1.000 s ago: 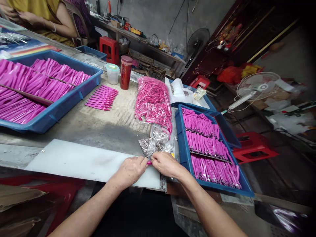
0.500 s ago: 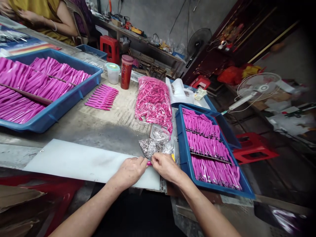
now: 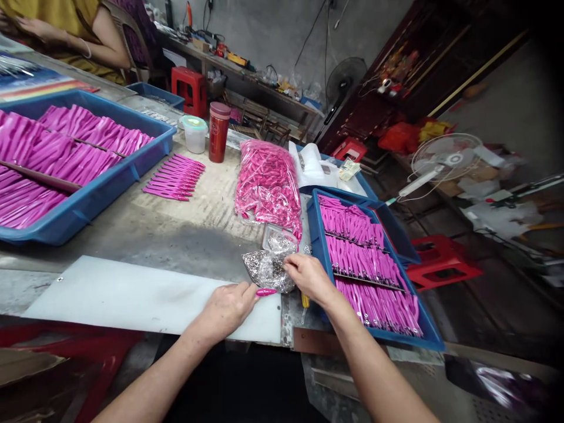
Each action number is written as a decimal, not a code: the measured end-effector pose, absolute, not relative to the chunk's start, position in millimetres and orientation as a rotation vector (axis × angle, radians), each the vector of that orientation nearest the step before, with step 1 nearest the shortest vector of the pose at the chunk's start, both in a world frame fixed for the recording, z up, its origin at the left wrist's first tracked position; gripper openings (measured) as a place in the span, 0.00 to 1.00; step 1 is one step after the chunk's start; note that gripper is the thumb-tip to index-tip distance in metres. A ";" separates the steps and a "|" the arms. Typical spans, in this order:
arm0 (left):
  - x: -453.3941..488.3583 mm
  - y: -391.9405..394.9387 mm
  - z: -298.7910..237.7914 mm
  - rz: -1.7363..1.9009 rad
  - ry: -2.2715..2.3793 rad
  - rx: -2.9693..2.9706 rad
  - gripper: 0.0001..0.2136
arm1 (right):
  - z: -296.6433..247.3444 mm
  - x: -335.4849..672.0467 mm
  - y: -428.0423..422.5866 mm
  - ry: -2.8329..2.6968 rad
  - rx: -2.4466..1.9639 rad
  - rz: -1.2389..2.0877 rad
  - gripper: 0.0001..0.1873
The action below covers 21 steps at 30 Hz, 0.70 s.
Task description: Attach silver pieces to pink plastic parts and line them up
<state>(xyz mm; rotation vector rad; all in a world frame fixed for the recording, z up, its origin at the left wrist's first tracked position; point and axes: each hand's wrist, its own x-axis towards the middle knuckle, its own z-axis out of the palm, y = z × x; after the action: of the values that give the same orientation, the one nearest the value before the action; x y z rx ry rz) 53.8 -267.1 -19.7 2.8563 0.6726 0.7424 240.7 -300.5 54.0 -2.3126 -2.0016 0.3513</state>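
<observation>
My left hand (image 3: pixel 232 306) rests on the white board, its closed fingers gripping a small pink tapered piece (image 3: pixel 266 292) that points right. My right hand (image 3: pixel 308 276) is at the open clear plastic bag (image 3: pixel 267 273) of small silvery metal parts, thumb and fingertips pinched together at its contents. Whatever those fingertips may hold is too small to make out. Beneath the left hand lies the white board (image 3: pixel 132 294). Behind the metal parts sits a large clear bag (image 3: pixel 268 185) packed with pink pieces.
Blue trays with rows of pink pieces stand left (image 3: pixel 110 179) and right (image 3: pixel 315 235). A row of pink pieces (image 3: pixel 174 177) lies near a lidded tub (image 3: pixel 194 135) and a red tumbler (image 3: pixel 219 132). A yellow-handled tool (image 3: pixel 305 301) is beside my right wrist. Another person (image 3: pixel 74 41) sits far left.
My right hand has left the pink piece and moved up and right to the bag of metal parts. My left hand still holds the piece, now more exposed. The view has shifted slightly.
</observation>
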 end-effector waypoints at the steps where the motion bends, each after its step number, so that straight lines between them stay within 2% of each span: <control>1: 53.8 -266.9 -19.2 0.741 0.674 2.865 0.09 | 52.7 242.7 -298.0 -2.046 -2.331 0.338 0.10; 8: 53.8 -266.4 -16.2 0.726 0.680 2.860 0.09 | 42.5 238.6 -288.1 -2.329 -2.527 0.305 0.13; 21: 53.3 -266.0 -14.9 0.682 0.666 2.872 0.09 | 33.5 236.2 -278.4 -2.477 -2.518 0.319 0.15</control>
<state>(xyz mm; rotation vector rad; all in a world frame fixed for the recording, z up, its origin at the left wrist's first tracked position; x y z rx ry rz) 53.3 -266.0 -14.9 2.8721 0.6665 0.6823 236.2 -278.4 33.5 -2.5175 -2.4770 0.3195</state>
